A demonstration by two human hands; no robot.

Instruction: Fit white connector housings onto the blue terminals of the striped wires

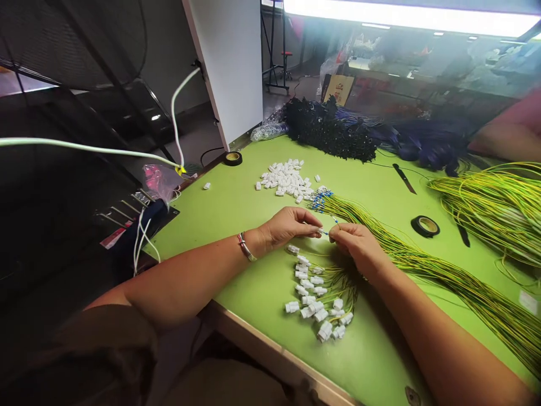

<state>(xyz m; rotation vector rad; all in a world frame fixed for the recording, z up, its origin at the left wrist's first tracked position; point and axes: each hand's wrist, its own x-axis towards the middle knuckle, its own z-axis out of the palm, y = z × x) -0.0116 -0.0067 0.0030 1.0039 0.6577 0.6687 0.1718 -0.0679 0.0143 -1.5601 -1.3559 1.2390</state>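
Observation:
My left hand (291, 224) is closed in a pinch on a small white connector housing (320, 229), mostly hidden by the fingers. Facing it, my right hand (353, 239) pinches a yellow-green wire whose blue-sleeved terminal (325, 233) points at the housing. Whether the tip is inside the housing, I cannot tell. Below my hands lie several wires with white connectors (311, 308) on their ends. Beyond my fingers, a bundle of yellow-green wires (406, 256) ends in blue terminals (321, 198), beside a heap of loose white housings (287, 177).
The green table (253, 276) has a wooden front edge. Black tape rolls (425, 226) (233, 158), a dark blade (404, 179) and a large yellow-green wire coil (499, 208) lie on it. Dark wire bundles (329, 132) fill the back. A white cable (84, 146) hangs at left.

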